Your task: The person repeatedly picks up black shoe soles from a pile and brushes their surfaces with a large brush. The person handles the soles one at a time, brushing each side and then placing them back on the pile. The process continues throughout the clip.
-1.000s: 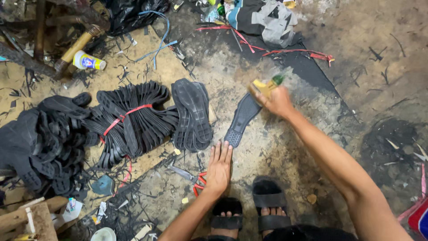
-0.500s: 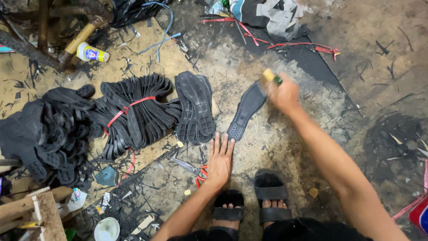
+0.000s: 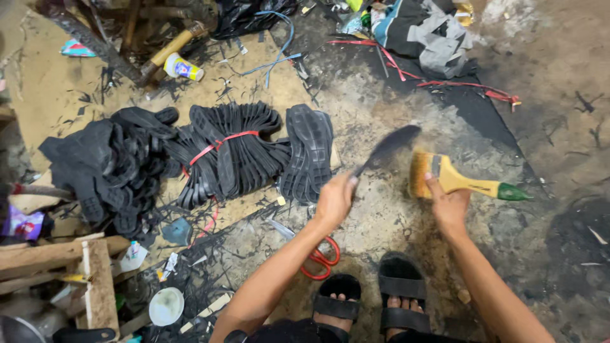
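Grimy, stained concrete floor point(image 3: 559, 127) fills the frame, littered with black rubber offcuts. At centre the left hand point(image 3: 333, 201) is clamped on the heel end of a thin black shoe sole point(image 3: 386, 147), lifted off the floor and angled toward the upper right; it looks blurred. Just right of it the right hand point(image 3: 448, 204) is closed around the yellow handle of a wide paintbrush point(image 3: 457, 181), whose tan bristles point left, close beside the sole; whether they touch it I cannot tell. The handle's green tip points to the right edge.

Left of the hands, a pair of stacked black soles point(image 3: 309, 154) lies on a brown board point(image 3: 57, 95), and beside them a bundle of soles tied with a red strap point(image 3: 223, 154). Further left sits a loose heap of soles point(image 3: 105, 168). Red-handled scissors point(image 3: 321, 257) lie on the floor under the left forearm. At the bottom centre, the person's feet in black sandals point(image 3: 372, 295) stand just below the hands.

At the upper left a small printed can point(image 3: 182, 67) lies on its side next to wooden sticks. Crumpled grey and dark cloth point(image 3: 426, 35) sits at the top, with red straps point(image 3: 470, 89) trailing across the floor beneath it. A white round lid point(image 3: 166, 306) and wooden blocks point(image 3: 57, 260) crowd the lower left corner
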{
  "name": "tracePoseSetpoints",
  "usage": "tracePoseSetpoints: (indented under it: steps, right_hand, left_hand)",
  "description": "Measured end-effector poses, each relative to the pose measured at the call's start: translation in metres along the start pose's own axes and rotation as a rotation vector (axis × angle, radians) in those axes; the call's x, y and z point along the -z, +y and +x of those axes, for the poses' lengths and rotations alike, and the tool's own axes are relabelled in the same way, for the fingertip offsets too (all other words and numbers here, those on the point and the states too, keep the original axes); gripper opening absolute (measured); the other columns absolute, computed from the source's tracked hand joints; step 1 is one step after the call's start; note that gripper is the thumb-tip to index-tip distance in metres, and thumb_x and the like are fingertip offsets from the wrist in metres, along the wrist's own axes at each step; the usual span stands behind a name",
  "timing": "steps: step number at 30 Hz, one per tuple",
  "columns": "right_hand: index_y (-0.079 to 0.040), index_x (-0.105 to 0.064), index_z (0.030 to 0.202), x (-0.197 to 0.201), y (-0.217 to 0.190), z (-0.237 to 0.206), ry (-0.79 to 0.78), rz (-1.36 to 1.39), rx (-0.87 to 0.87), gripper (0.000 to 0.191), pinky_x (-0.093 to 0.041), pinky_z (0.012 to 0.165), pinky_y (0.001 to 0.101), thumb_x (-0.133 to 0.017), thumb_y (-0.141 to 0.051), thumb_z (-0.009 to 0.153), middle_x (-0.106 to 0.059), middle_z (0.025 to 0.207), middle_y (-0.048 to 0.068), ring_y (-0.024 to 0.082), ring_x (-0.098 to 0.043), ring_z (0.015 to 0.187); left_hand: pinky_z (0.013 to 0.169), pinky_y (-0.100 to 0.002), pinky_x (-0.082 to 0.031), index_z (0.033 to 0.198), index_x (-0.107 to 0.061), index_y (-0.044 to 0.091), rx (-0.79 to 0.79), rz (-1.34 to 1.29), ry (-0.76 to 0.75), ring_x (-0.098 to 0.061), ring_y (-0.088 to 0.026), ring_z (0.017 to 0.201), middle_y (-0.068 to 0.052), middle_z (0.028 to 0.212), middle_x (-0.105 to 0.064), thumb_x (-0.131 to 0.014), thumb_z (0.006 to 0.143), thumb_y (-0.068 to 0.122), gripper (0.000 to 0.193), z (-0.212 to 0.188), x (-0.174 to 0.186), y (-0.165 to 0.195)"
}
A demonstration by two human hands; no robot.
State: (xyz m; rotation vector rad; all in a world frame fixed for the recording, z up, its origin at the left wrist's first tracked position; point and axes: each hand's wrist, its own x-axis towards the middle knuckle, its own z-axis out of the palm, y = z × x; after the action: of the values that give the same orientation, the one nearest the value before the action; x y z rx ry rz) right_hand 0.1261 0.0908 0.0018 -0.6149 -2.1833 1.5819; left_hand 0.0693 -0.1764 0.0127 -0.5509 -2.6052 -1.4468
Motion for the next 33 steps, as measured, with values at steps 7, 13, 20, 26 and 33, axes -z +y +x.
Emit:
tracePoseSetpoints:
  steps: [7,13,20,26,33]
  right_hand:
    - [0.000,-0.067,0.116,-0.006,-0.018,0.002,-0.079,0.102,-0.087,0.030,-0.054,0.075,0.0309,-0.076,-0.020,0.096,-0.071,0.102,0.004,0.013,-0.066,0.087]
    - [0.001,-0.068,0.115,-0.016,-0.018,0.001,-0.135,0.134,-0.008,0.026,-0.054,0.080,0.0291,-0.076,-0.016,0.097,-0.072,0.104,0.004,0.012,-0.067,0.091]
    - [0.003,-0.070,0.115,-0.019,-0.019,-0.003,-0.157,0.070,0.046,0.028,-0.052,0.083,0.0288,-0.076,-0.016,0.095,-0.074,0.105,0.006,0.012,-0.067,0.092]
    - [0.002,-0.070,0.110,-0.011,-0.018,-0.009,-0.150,0.052,-0.066,0.032,-0.052,0.076,0.0294,-0.077,-0.024,0.093,-0.074,0.100,0.004,0.012,-0.066,0.087]
    - [0.004,-0.072,0.100,0.013,0.005,-0.010,-0.177,-0.202,-0.079,0.040,-0.051,0.069,0.0348,-0.077,-0.034,0.092,-0.073,0.086,0.011,0.019,-0.065,0.075]
  left_hand:
    - [0.065,-0.035,-0.067,0.109,-0.067,-0.008,0.172,-0.584,0.410,-0.069,-0.015,0.081,-0.005,0.103,-0.068,-0.050,0.106,0.015,0.029,0.010,0.143,-0.028]
    - [0.086,-0.036,-0.063,0.116,-0.064,-0.002,0.252,-0.900,0.946,-0.070,-0.023,0.101,-0.016,0.119,-0.066,-0.048,0.110,0.024,0.030,0.003,0.303,-0.087]
    - [0.105,-0.042,-0.050,0.122,-0.069,-0.003,0.028,0.138,0.687,-0.063,-0.031,0.117,-0.018,0.125,-0.063,-0.058,0.106,0.015,0.026,-0.010,0.190,-0.056]
    - [0.091,-0.047,-0.048,0.137,-0.054,-0.006,0.316,0.359,0.104,-0.058,-0.040,0.109,-0.022,0.116,-0.060,-0.075,0.089,0.025,0.061,0.004,0.055,-0.010]
    - [0.096,-0.045,-0.043,0.142,-0.053,0.000,0.028,0.649,0.049,-0.051,-0.035,0.118,-0.018,0.134,-0.054,-0.075,0.084,0.024,0.066,0.009,0.034,-0.021]
